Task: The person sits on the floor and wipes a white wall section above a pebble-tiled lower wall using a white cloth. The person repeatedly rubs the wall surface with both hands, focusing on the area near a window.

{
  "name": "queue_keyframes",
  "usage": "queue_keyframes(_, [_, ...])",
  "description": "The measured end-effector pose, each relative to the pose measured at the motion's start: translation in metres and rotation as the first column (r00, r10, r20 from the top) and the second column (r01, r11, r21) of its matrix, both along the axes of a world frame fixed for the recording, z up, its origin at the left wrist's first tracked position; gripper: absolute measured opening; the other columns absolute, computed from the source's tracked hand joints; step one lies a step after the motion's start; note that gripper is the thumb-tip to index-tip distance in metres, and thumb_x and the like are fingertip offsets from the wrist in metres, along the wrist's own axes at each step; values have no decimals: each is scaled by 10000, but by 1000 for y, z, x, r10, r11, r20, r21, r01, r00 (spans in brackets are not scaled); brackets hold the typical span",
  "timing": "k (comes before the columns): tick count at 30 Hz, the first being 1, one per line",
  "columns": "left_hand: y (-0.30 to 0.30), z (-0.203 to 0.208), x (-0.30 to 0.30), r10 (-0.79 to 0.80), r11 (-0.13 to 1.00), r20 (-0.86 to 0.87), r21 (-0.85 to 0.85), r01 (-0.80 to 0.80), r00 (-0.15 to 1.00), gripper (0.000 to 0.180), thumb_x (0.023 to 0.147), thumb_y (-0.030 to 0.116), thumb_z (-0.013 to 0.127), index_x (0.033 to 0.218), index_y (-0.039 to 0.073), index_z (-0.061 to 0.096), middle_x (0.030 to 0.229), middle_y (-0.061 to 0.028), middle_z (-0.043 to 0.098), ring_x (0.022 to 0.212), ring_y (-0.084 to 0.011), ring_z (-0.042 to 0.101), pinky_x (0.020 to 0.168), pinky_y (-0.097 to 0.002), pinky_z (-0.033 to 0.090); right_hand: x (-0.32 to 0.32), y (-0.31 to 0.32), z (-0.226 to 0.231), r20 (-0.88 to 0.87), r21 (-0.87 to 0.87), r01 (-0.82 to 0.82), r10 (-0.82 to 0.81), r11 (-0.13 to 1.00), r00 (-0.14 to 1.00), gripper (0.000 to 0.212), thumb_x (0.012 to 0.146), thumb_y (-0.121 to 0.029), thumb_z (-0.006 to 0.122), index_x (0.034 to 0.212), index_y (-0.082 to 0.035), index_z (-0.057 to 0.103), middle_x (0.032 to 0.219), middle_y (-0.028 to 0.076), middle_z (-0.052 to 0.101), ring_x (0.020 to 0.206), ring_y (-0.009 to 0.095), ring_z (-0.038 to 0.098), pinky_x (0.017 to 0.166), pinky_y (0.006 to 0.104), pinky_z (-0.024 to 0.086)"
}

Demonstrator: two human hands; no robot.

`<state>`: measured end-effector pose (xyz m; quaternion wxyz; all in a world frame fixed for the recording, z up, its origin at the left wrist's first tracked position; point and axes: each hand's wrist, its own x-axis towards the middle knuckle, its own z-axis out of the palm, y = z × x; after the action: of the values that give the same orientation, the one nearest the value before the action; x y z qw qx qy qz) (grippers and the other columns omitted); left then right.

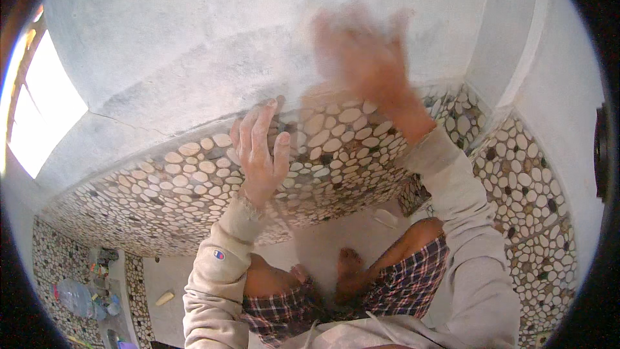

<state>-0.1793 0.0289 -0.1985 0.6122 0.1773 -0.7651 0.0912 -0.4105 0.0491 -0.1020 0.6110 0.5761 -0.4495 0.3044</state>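
My left hand [259,148] is raised in front of the pebble-covered lower wall [194,174], fingers stretched upward and dusted with pale powder. It holds nothing, and its fingertips reach the border where the pebbles meet the plaster. To its right and higher up, my right hand [368,52] is in front of the grey-white plastered wall [213,32]. Motion smears its fingers, so whether anything is in them cannot be made out. Darker, patchy grey shows on the plaster just above the pebble border.
A bright window [48,103] opens at the left. Low on the left lie a clear plastic bottle [74,298] and small items near a ledge. A pale elongated object [165,298] lies on the floor, and a whitish piece [386,218] by my knee. Pebbled wall continues at right.
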Motion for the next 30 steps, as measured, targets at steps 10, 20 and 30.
queue_keyframes(10, [4,1,-2,-199,957,-158,183,227,967,474,937,153,512,1336,-69,384,1269,-238,462,1151,-346,493,954,-420,431,-12,-14,6,-51,-28,-70,69,997,996,467,863,-327,578,1317,-222,556,1332,-2,564,1293,219,463,1094,642,131])
queue_keyframes(20, [0,-3,-5,-284,921,-208,211,326,936,591,930,115,522,1409,-58,222,1289,-222,347,1103,-307,552,916,-407,473,-32,-17,28,185,4,-331,324,944,928,465,832,-194,590,1296,-223,581,1335,-40,562,1325,211,427,1099,636,151])
queue_keyframes(30, [-3,-8,0,-243,949,-161,164,269,957,603,921,119,543,1389,-87,223,1284,-237,324,1161,-317,486,947,-407,462,1,-3,31,151,-97,-106,120,990,981,661,756,-369,622,1387,-243,470,1448,-24,443,1386,286,326,1047,728,80])
